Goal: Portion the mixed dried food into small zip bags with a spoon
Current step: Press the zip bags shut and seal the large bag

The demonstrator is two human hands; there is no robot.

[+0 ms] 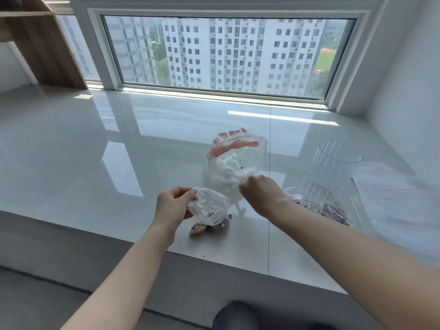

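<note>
Here, spoon (pixel 232 173) handle-toward-right hand (pixel 259 194), bowl inside large bag (pixel 235 160).

Wide window (pixel 228 55) above glossy white sill (pixel 95 144)

No readable text — labels, numbers, none

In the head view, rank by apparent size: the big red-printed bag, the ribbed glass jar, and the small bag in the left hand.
1-2. Big red-printed bag and ribbed glass jar: too alike to rank.
3. Small bag, smallest though nearest the camera.
</note>
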